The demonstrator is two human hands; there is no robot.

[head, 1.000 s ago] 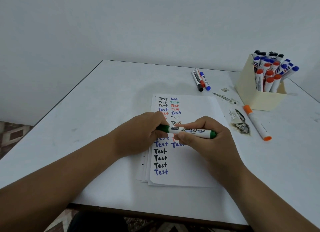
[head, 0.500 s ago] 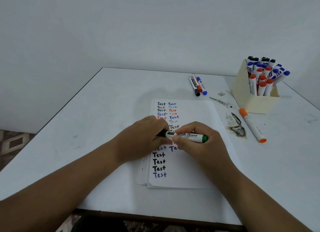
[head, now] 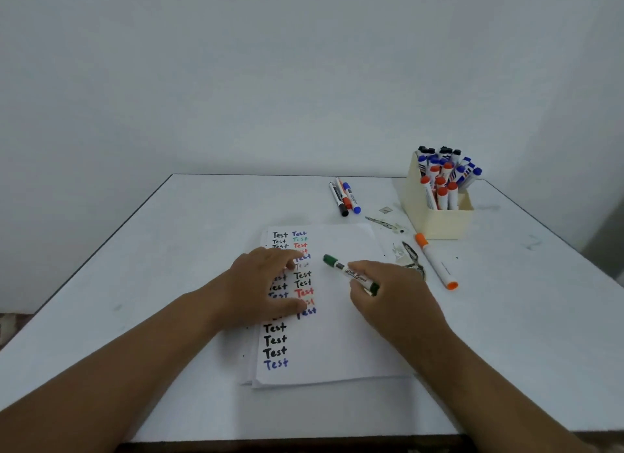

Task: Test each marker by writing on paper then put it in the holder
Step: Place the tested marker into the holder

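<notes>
A stack of white paper [head: 341, 348] lies in the middle of the table, with two columns of "Test" written in black, blue, red and green. My right hand [head: 398, 297] grips a green whiteboard marker [head: 348, 272] just above the paper's right half. Its green cap is on and points up-left. My left hand [head: 261, 283] rests on the written columns with relaxed fingers and holds nothing. The cream cardboard holder [head: 442, 224] stands at the back right, with several black, blue and orange-capped markers in it.
An orange-capped marker [head: 437, 263] lies on the table in front of the holder. Three markers, black, red and blue [head: 345, 198], lie side by side behind the paper. Dark ink stains [head: 411, 257] mark the white table [head: 162, 270] between paper and holder.
My left hand has let go of the green marker's cap end and dropped onto the paper. My right hand has carried the capped marker to the right. The camera has tilted upward.
</notes>
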